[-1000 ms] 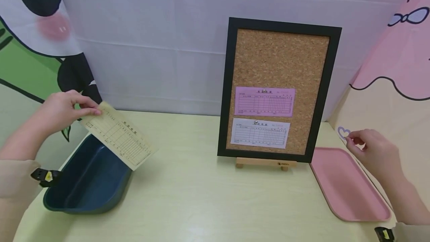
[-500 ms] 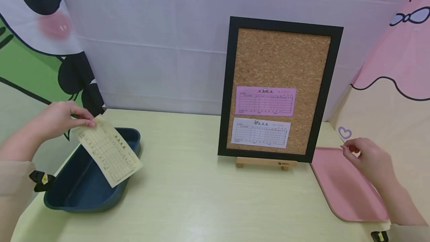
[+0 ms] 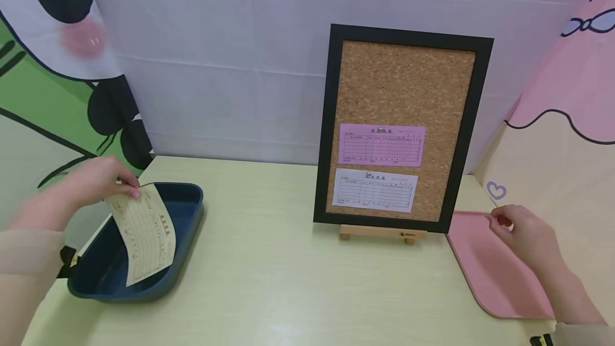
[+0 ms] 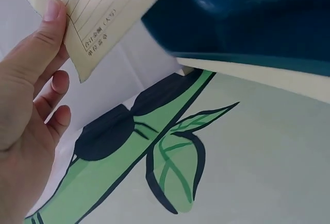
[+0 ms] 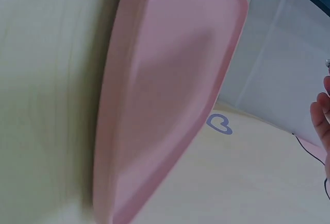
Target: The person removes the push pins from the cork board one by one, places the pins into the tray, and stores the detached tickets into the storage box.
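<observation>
In the head view my left hand (image 3: 103,181) pinches a pale yellow receipt slip (image 3: 146,236) by its upper corner. The slip hangs, slightly bowed, over the dark blue bin (image 3: 188,239), its lower end inside the bin's outline. Thumb and fingers on the slip's edge show in the left wrist view. On the other side, my right hand (image 3: 526,239) hovers above the pink tray (image 3: 502,282), thumb and index finger together. A small silvery pin-like thing (image 5: 328,63) shows at its fingertips in the right wrist view, mostly cut off by the frame's edge.
A black-framed cork board (image 3: 403,84) leans on a small wooden easel (image 3: 381,232). Pinned to it are a pink slip (image 3: 381,146) and, below, a white slip (image 3: 375,191). Printed cloth (image 3: 216,68) hangs behind the light table (image 3: 298,282).
My left hand has come down slightly with the yellow slip, which now hangs more steeply and farther over the bin. The right hand has moved a little left and lower, over the tray.
</observation>
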`<action>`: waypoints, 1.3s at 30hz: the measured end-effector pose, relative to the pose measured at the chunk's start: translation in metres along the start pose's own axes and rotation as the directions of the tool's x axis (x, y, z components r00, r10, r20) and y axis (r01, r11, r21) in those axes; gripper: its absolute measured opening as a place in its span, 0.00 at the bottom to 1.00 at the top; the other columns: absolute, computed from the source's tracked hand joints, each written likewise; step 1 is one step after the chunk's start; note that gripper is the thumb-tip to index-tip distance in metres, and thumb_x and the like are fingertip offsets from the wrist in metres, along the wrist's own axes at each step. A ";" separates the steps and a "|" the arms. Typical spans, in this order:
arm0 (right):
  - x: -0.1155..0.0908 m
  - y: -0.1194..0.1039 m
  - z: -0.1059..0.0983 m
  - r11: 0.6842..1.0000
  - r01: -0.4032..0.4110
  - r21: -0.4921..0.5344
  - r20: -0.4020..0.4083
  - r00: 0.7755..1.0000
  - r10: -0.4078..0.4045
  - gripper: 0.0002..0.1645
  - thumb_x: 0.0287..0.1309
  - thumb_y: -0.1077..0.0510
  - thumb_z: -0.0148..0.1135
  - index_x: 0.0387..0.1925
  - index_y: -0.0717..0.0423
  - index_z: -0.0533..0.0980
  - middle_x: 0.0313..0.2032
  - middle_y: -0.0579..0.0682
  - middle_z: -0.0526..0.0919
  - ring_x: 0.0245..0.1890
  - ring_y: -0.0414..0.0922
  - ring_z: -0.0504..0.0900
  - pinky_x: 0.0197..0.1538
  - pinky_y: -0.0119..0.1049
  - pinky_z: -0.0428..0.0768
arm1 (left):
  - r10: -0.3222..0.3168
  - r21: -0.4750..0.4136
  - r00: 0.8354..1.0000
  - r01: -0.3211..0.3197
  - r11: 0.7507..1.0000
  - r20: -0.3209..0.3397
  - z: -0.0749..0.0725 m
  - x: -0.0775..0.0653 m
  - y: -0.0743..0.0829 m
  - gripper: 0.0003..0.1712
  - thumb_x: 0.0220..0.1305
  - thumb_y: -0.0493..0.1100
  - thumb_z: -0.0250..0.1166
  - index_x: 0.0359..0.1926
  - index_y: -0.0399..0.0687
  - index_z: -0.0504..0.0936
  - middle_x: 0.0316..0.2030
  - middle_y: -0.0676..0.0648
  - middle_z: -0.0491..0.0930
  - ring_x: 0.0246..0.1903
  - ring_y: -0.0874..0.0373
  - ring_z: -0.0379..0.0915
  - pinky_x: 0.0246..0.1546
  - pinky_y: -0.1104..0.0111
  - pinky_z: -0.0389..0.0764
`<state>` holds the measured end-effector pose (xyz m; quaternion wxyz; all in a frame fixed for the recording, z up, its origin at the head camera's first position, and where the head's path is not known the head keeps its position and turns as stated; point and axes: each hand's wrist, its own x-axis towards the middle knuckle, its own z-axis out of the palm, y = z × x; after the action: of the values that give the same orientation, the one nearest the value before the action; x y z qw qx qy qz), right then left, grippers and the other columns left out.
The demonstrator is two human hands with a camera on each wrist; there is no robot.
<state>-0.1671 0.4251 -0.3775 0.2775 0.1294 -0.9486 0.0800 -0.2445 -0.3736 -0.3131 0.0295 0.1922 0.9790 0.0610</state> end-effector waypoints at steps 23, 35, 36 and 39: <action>-0.029 0.025 0.030 0.989 -0.040 0.143 0.336 0.942 -0.010 0.10 0.47 0.63 0.69 0.24 0.47 0.75 0.20 0.35 0.71 0.22 0.27 0.63 0.26 0.30 0.68 | 0.123 0.038 0.991 -0.125 0.991 0.051 0.049 0.016 0.003 0.05 0.48 0.43 0.73 0.24 0.53 0.84 0.23 0.59 0.79 0.22 0.65 0.66 0.25 0.69 0.72; -0.039 0.043 0.048 0.978 -0.077 0.196 0.418 0.908 -0.012 0.09 0.50 0.64 0.68 0.26 0.48 0.76 0.23 0.36 0.75 0.24 0.27 0.66 0.29 0.28 0.71 | 0.100 0.011 0.994 -0.101 0.995 0.053 0.066 0.028 0.000 0.07 0.51 0.41 0.71 0.22 0.55 0.82 0.21 0.59 0.77 0.22 0.64 0.65 0.24 0.69 0.68; -0.040 0.044 0.050 0.976 -0.064 0.209 0.407 0.913 -0.027 0.10 0.49 0.65 0.68 0.25 0.48 0.76 0.23 0.35 0.74 0.24 0.27 0.65 0.29 0.28 0.71 | 0.092 -0.005 0.994 -0.092 0.996 0.054 0.067 0.028 0.000 0.06 0.51 0.41 0.71 0.22 0.54 0.82 0.22 0.59 0.77 0.22 0.63 0.65 0.25 0.69 0.68; -0.041 0.046 0.052 0.974 -0.044 0.222 0.385 0.922 -0.046 0.11 0.48 0.66 0.68 0.25 0.49 0.76 0.23 0.34 0.74 0.24 0.26 0.65 0.28 0.27 0.71 | 0.072 -0.047 0.996 -0.069 0.997 0.056 0.068 0.030 0.000 0.05 0.52 0.40 0.71 0.23 0.52 0.82 0.22 0.57 0.78 0.23 0.62 0.66 0.26 0.69 0.69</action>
<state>-0.1736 0.4654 -0.4471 0.0678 0.1739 -0.9693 0.1603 -0.2668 -0.3550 -0.3816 0.0600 0.2277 0.9687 0.0782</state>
